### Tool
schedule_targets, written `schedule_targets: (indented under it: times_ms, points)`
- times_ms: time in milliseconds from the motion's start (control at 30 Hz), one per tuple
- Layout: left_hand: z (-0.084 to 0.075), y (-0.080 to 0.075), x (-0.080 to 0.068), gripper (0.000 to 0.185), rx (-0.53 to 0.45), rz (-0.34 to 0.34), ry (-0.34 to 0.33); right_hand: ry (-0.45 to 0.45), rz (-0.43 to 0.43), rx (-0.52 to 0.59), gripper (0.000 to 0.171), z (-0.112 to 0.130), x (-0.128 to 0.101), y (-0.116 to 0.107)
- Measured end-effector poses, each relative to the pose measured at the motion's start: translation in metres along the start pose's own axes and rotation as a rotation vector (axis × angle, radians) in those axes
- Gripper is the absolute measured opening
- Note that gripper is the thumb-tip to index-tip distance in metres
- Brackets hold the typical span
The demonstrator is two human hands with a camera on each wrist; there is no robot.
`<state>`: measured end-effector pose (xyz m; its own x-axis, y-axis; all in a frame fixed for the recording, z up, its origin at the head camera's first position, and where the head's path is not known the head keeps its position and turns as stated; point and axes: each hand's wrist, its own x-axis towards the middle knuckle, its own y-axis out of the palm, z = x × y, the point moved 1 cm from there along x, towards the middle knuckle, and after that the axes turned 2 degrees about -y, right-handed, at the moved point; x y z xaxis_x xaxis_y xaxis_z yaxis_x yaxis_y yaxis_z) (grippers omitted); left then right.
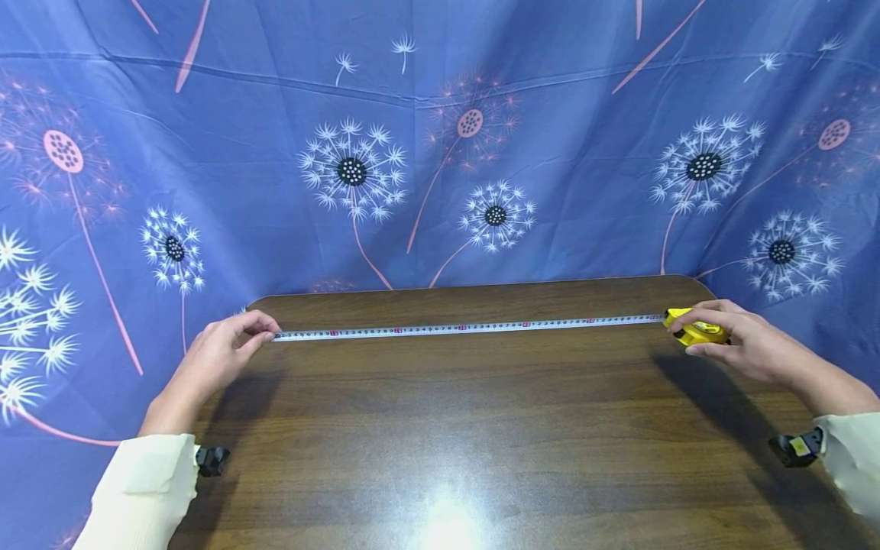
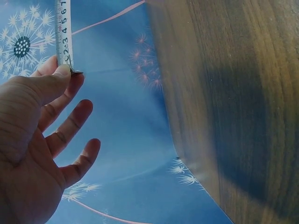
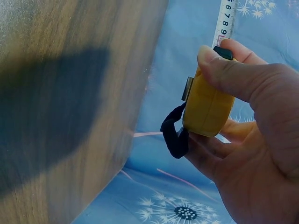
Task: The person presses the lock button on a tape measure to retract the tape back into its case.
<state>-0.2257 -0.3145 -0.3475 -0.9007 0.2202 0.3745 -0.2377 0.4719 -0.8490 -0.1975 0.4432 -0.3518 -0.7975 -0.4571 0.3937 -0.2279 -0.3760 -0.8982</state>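
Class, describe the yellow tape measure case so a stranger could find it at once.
Start at the dark wooden table before the blue dandelion cloth. Follow the white tape stretched along its far edge to the right end. There the right hand grips the yellow case, the only yellow thing.

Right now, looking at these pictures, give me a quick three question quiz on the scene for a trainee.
1. True or false: the tape blade is stretched across the wooden table.
2. Which hand holds the yellow tape measure case? A left hand, B right hand, C neither.
3. Fill in: the left hand pinches the blade's ____ end, beside the table's left edge.

Key: 1 true; 2 B; 3 hook (free).
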Motion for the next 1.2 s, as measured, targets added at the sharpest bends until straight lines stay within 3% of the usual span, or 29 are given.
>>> schedule_targets:
  times_ms: [333, 700, 933, 1200]
  points:
    - [0.0014, 0.0018, -0.0005, 0.009, 0.023, -0.026, 0.031, -0.030, -0.009, 0.020, 0.050, 0.0017, 0.0001, 0.0027]
    - [0.0013, 0.0019, -0.0030, 0.011, 0.034, -0.059, 0.042, 0.009, 0.009, 0.016, 0.048, 0.0036, -0.0004, 0.0039]
    - [0.0029, 0.0019, -0.0047, 0.011, 0.032, -0.057, 0.039, -0.041, -0.035, 0.015, 0.050, 0.0033, 0.0009, 0.0071]
    - [0.0044, 0.0020, -0.0056, 0.011, 0.028, -0.051, 0.042, -0.040, -0.042, 0.041, 0.052, 0.0026, 0.0004, 0.0098]
